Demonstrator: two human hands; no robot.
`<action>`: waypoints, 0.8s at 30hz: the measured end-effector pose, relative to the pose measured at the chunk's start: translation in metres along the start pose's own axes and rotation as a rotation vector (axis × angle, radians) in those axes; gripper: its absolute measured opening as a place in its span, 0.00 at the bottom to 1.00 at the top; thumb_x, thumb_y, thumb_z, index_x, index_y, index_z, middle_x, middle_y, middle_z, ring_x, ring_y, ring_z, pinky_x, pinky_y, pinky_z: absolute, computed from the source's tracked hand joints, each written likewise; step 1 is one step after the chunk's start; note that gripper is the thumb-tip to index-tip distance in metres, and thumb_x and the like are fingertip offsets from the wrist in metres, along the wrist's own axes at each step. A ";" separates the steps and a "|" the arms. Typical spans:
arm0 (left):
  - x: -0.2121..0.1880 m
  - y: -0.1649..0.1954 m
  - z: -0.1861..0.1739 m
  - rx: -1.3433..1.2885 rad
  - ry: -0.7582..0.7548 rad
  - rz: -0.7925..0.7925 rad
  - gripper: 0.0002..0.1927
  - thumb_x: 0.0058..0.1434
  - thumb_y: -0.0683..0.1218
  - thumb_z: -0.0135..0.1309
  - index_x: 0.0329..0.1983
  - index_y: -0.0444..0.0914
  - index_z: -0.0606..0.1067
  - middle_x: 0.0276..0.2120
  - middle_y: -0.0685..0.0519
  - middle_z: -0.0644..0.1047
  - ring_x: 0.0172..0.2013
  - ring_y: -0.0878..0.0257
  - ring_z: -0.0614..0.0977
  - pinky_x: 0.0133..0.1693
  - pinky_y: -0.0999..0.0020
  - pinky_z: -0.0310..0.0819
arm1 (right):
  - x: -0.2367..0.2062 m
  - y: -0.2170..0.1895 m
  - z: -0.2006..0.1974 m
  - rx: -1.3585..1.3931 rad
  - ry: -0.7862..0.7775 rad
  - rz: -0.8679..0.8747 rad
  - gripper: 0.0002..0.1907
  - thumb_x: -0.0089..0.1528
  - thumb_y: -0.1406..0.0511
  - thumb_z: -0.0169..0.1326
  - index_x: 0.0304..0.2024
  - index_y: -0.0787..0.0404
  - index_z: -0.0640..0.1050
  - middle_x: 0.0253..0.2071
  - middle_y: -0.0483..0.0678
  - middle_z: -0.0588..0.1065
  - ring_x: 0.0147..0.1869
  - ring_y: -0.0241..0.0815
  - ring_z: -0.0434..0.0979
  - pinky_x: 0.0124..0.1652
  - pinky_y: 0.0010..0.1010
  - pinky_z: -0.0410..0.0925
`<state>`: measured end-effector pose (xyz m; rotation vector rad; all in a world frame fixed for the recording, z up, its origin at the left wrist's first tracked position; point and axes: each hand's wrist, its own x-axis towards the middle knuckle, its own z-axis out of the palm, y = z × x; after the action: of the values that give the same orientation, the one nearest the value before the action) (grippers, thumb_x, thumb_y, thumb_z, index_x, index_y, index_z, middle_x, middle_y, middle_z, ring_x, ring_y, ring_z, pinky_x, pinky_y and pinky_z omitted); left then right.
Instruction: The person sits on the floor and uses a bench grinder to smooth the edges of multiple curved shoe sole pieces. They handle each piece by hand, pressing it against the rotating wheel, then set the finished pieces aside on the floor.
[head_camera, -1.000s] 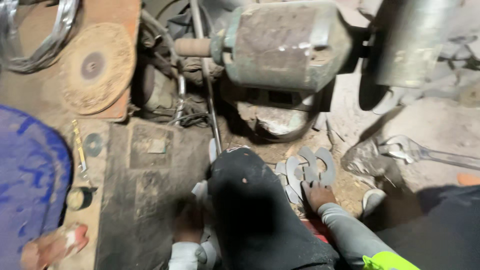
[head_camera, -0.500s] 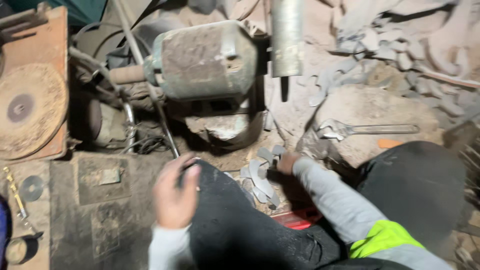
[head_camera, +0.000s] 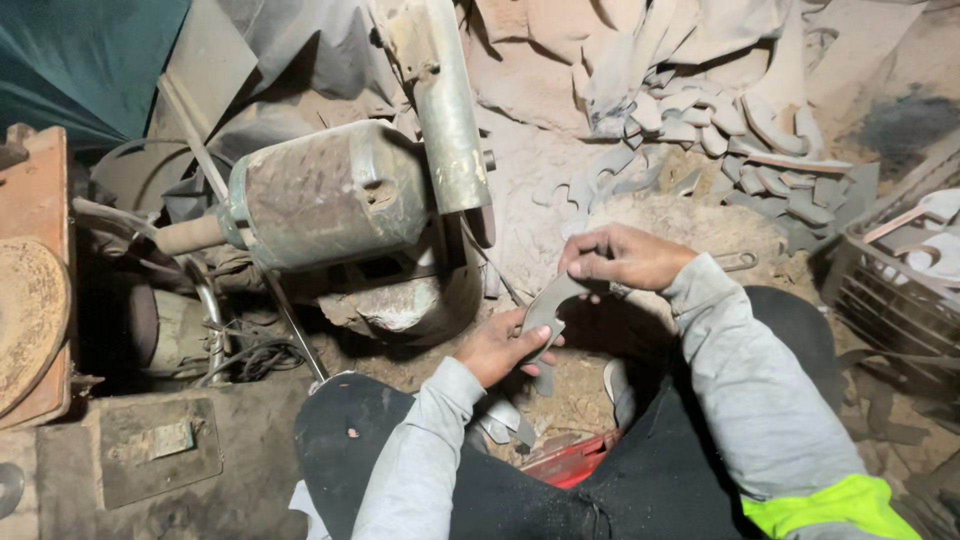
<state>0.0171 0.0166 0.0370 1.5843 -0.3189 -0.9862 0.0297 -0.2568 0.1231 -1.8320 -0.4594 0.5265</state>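
Note:
Both my hands hold one curved, crescent-shaped grey metal piece (head_camera: 550, 305) between my knees. My left hand (head_camera: 500, 345) grips its lower end. My right hand (head_camera: 622, 257) pinches its upper end with the fingers closed. Just behind the piece stands a dusty bench grinder motor (head_camera: 325, 195) with a metal guard (head_camera: 440, 110) over its wheel end. A few similar flat metal pieces (head_camera: 505, 420) lie on the ground under my left forearm.
A pile of similar curved metal blanks (head_camera: 740, 140) lies at the far right on the dirt. A wire crate (head_camera: 900, 290) stands at the right edge. A round abrasive disc (head_camera: 25, 320) is at the left, a red object (head_camera: 570, 462) between my legs, cables (head_camera: 250, 355) near the motor.
The view has tilted up and right. My right hand lifted a metal piece from the ground, and my left hand came off my knee and took hold of its lower end.

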 end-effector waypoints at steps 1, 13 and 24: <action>-0.003 -0.005 0.004 -0.174 -0.027 -0.006 0.22 0.67 0.50 0.51 0.59 0.34 0.73 0.45 0.46 0.82 0.41 0.58 0.85 0.39 0.63 0.80 | 0.000 0.004 0.001 0.102 0.062 0.016 0.12 0.66 0.61 0.54 0.43 0.63 0.80 0.35 0.43 0.77 0.39 0.33 0.74 0.41 0.27 0.69; 0.068 -0.021 0.055 -0.431 0.345 0.115 0.12 0.64 0.40 0.55 0.48 0.28 0.76 0.40 0.46 0.81 0.38 0.60 0.85 0.40 0.64 0.84 | 0.056 0.047 0.031 0.396 0.508 0.175 0.11 0.62 0.63 0.62 0.43 0.63 0.77 0.29 0.46 0.76 0.30 0.34 0.72 0.30 0.29 0.67; 0.165 0.025 0.098 -0.511 0.665 0.505 0.17 0.66 0.42 0.56 0.51 0.24 0.72 0.45 0.40 0.80 0.43 0.54 0.81 0.44 0.58 0.77 | 0.065 0.020 0.024 -0.693 0.601 -0.120 0.12 0.66 0.59 0.51 0.39 0.60 0.78 0.34 0.56 0.76 0.43 0.59 0.74 0.48 0.51 0.60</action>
<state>0.0530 -0.1686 -0.0047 1.1841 0.0110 -0.1022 0.0708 -0.2090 0.0885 -2.4698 -0.3492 -0.3244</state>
